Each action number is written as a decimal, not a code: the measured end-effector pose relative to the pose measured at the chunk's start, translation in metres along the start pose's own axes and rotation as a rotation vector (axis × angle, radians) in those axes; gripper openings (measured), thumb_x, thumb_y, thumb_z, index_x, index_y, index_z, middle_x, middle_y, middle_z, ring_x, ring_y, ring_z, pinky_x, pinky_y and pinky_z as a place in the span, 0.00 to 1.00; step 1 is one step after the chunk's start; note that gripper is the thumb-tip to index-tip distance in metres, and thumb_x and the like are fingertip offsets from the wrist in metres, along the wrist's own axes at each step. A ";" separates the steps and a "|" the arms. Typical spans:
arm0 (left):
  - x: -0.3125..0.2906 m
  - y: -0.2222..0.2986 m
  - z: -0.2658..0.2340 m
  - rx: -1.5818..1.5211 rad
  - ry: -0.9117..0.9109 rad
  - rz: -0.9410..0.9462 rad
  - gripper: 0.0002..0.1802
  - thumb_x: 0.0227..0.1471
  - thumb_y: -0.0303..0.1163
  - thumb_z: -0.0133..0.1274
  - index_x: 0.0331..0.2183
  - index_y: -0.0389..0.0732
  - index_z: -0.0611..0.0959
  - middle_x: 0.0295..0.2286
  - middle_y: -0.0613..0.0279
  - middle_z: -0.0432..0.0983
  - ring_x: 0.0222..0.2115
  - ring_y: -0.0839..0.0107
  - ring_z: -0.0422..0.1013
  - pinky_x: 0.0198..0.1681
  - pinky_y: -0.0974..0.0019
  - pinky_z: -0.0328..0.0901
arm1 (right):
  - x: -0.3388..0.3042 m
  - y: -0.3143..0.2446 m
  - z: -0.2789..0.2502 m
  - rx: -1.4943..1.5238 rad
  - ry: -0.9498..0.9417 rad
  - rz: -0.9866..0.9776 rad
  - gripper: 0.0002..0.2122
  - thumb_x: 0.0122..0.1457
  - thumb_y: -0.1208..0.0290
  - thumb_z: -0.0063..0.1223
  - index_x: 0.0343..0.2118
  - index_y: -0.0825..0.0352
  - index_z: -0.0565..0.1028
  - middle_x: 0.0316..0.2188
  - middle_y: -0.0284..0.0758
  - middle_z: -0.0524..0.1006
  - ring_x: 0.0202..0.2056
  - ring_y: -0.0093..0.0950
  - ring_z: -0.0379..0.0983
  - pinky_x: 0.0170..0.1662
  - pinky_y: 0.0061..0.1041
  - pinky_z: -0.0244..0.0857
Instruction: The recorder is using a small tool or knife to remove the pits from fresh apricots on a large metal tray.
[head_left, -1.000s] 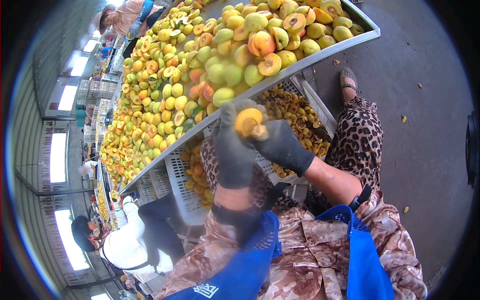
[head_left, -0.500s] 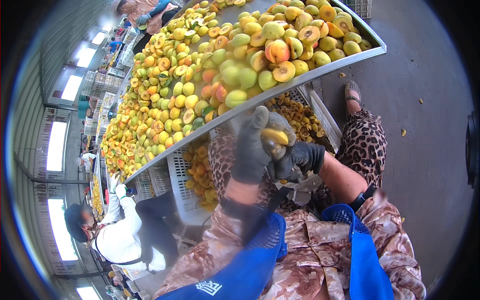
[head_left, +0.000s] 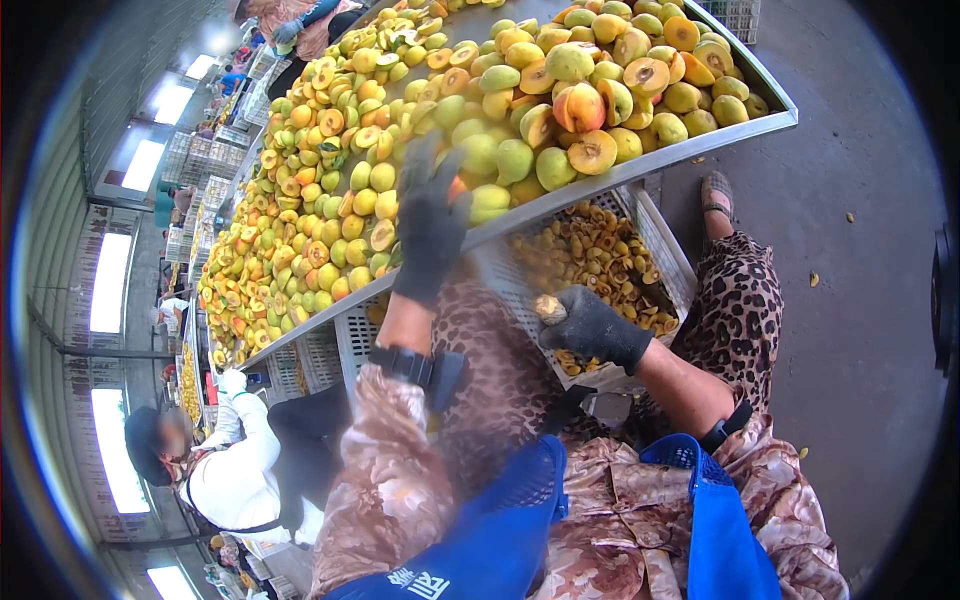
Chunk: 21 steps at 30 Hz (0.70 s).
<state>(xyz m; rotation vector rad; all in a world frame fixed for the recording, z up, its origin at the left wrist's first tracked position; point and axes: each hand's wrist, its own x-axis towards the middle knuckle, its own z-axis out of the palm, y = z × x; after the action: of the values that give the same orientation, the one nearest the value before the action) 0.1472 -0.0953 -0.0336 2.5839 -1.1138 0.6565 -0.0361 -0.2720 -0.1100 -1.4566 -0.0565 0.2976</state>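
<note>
My left hand point(head_left: 432, 225), in a dark grey glove, reaches over the near edge of the metal sorting table point(head_left: 640, 160). Its fingers are apart and somewhat blurred, close to the yellow-green apricots point(head_left: 515, 160) heaped there, some whole and some halved. Nothing shows in its grasp. My right hand point(head_left: 605, 328), in a matching glove, is closed around a small object with a pale round end point(head_left: 549, 309); the rest of it is hidden by the fingers. That hand is above a white plastic crate point(head_left: 665, 240) holding brownish-yellow fruit pieces point(head_left: 590, 250).
Another white crate point(head_left: 355, 345) stands under the table, left of my legs. A person in white point(head_left: 235, 465) works at the table to my left. At the far side is another person's gloved hand point(head_left: 288, 30). Fruit scraps point(head_left: 814, 280) dot the grey floor at right.
My hands were together below the table edge, with a yellow apricot piece between them. They have parted: the left moved up and left over the fruit, the right stays low over the crate.
</note>
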 end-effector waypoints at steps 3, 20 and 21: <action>0.052 -0.014 0.038 -0.375 -0.254 -0.030 0.34 0.38 0.22 0.60 0.53 0.44 0.77 0.54 0.52 0.69 0.59 0.52 0.61 0.63 0.55 0.55 | 0.003 0.000 -0.007 -0.181 0.066 -0.137 0.07 0.46 0.74 0.58 0.27 0.72 0.76 0.18 0.38 0.74 0.21 0.22 0.68 0.29 0.28 0.64; -0.033 0.126 -0.036 -1.686 -0.098 -0.889 0.35 0.65 0.56 0.37 0.47 0.30 0.76 0.38 0.52 0.77 0.33 0.69 0.75 0.35 0.70 0.72 | -0.001 -0.019 0.001 -0.055 0.184 -0.213 0.10 0.47 0.71 0.58 0.30 0.72 0.78 0.22 0.47 0.78 0.23 0.30 0.75 0.32 0.30 0.67; -0.036 0.137 -0.032 -1.635 -0.019 -0.957 0.34 0.65 0.56 0.37 0.46 0.30 0.76 0.38 0.53 0.77 0.35 0.69 0.75 0.38 0.69 0.72 | -0.001 -0.018 0.002 -0.044 0.173 -0.211 0.10 0.47 0.71 0.58 0.30 0.72 0.78 0.22 0.47 0.78 0.23 0.30 0.75 0.32 0.30 0.67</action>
<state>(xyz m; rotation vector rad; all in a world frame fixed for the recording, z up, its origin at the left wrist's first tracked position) 0.0148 -0.1530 -0.0161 1.2701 -0.0395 -0.4209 -0.0347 -0.2715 -0.0923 -1.5012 -0.0767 -0.0021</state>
